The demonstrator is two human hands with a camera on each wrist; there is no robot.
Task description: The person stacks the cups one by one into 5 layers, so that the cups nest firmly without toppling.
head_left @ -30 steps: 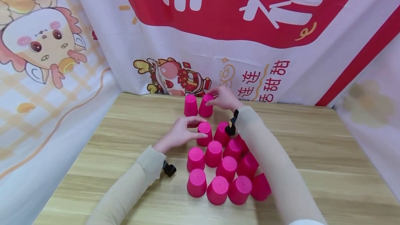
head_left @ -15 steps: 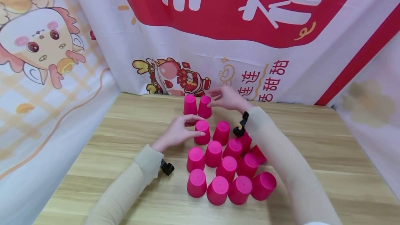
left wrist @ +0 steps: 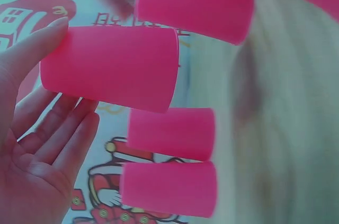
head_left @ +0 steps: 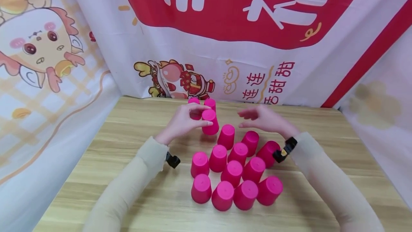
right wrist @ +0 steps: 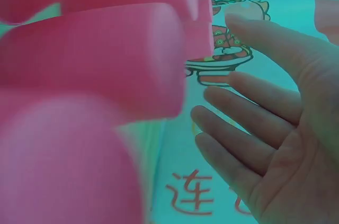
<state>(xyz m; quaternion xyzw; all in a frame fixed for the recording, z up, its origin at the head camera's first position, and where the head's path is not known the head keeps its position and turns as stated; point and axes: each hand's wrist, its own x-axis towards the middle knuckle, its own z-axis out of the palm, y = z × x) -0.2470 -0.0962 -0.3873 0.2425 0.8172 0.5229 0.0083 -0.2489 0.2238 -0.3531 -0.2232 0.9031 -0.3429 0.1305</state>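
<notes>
My left hand [head_left: 185, 119] holds an upside-down pink plastic cup [head_left: 210, 124] between thumb and fingers. In the left wrist view, the thumb lies on one side of that cup [left wrist: 111, 68] and the fingers on the other. Just behind it stand two more pink cups, the left one [head_left: 194, 101] mostly hidden by my hand and the right one [head_left: 210, 104] partly hidden by the held cup. To the right, my right hand [head_left: 265, 119] hovers with nothing in it, fingers loosely bent, beyond a pink cup [head_left: 250, 142].
Several more upside-down pink cups [head_left: 232, 173] stand close together on the wooden table [head_left: 128, 196], nearer to me. One cup [head_left: 268, 153] at their right is partly covered by the black wrist device [head_left: 285, 149]. A printed cloth [head_left: 231, 56] hangs behind the table.
My left hand has shifted its cup away from me, towards the two back cups. My right hand has left the right back cup and moved right and slightly nearer.
</notes>
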